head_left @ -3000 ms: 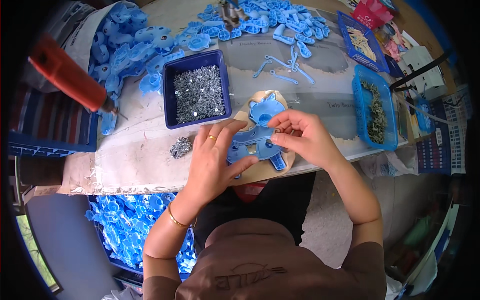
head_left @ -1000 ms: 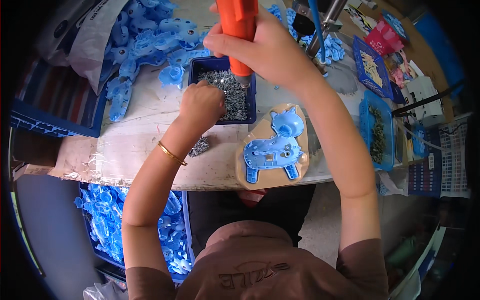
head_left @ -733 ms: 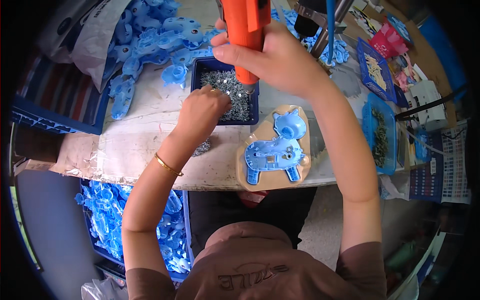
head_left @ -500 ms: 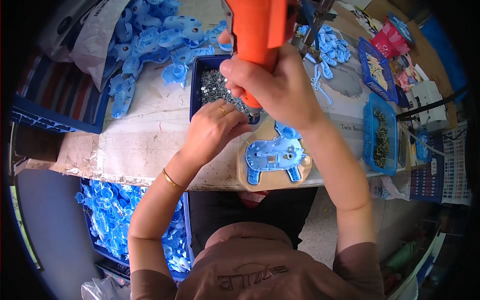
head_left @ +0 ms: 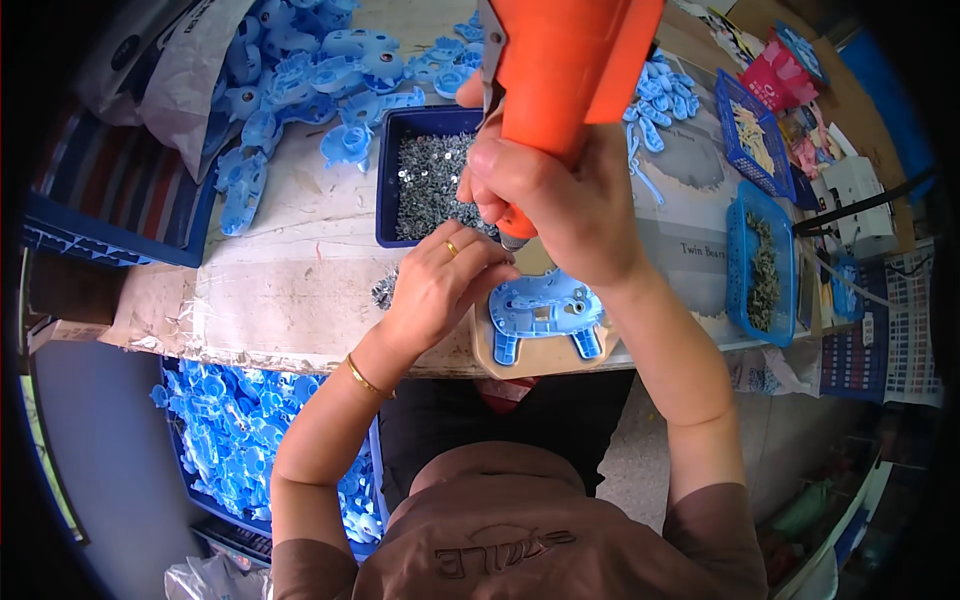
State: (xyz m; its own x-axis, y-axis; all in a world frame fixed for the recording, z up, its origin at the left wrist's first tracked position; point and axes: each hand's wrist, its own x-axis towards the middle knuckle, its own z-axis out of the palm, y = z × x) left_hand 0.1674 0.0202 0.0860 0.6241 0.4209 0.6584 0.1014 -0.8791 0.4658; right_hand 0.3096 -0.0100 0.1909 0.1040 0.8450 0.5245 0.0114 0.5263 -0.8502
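The dark blue tray stands on the worktop and contains small metal screws. The right hand is closed around the orange electric screwdriver, whose nose points downward just beyond the near right corner of the tray. The left hand is positioned at the near edge of the tray, back upward, fingers bent, with the fingertips beside the screwdriver nose; whether a screw is gripped between them cannot be determined. The blue toy shell lies nearer the person than the tray and to its right, seated on a tan holder; its hollow side faces up, both legs point toward the person, and its far portion is covered by the hands. A small heap of metal pieces rests on the near side of the tray, partly behind the left hand. Loose blue toy parts are piled beyond the tray and to its left. Well to the right of the tray, a light blue basket contains dull greenish pieces.
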